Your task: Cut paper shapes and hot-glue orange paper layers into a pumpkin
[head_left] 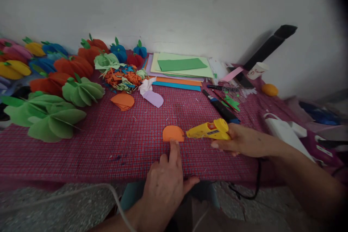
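A small orange paper cutout lies on the red checked tablecloth near the table's front edge. My left hand rests flat on the cloth, fingers spread, with its forefinger tip pressing the cutout's lower edge. My right hand grips a yellow glue gun, whose nozzle points left and touches the cutout's right side. The gun's black cord hangs over the front edge.
Paper pumpkins in green, orange, blue and yellow crowd the left. Paper scraps, folded orange pieces, a stack of coloured sheets, a black tool, a paper cup and a white object lie behind and right.
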The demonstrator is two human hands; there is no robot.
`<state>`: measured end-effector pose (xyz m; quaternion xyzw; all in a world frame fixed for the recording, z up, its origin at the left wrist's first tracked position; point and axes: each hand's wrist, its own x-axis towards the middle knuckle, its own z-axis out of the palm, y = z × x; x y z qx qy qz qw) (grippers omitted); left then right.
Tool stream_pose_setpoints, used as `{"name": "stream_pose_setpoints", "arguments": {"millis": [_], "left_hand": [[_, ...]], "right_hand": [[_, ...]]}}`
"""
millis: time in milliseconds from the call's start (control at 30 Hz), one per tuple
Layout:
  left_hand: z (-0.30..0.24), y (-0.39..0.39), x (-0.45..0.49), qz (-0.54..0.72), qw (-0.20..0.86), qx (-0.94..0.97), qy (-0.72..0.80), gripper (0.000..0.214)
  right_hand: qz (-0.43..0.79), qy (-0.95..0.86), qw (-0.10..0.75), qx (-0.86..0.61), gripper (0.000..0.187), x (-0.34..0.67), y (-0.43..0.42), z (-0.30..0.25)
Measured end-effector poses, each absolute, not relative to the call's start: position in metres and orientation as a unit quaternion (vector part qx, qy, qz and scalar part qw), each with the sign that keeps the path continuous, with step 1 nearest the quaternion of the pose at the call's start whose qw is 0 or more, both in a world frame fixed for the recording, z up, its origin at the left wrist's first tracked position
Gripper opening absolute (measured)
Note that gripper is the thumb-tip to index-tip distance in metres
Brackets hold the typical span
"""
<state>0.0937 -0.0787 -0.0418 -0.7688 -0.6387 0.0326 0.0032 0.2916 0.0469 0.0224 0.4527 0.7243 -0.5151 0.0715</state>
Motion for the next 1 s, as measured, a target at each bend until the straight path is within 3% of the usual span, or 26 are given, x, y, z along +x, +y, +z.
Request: {"name": "stream_pose_setpoints", "arguments": {"millis": [1000], "left_hand": [[-0.0403,-0.0776,0.0940,0.026,0.000,-0.764,-0.645,0.080]], "right_hand": [[-0.522,0.722,0.064,0.450,0.035,0.2912,0.0461,0.0233]]}}
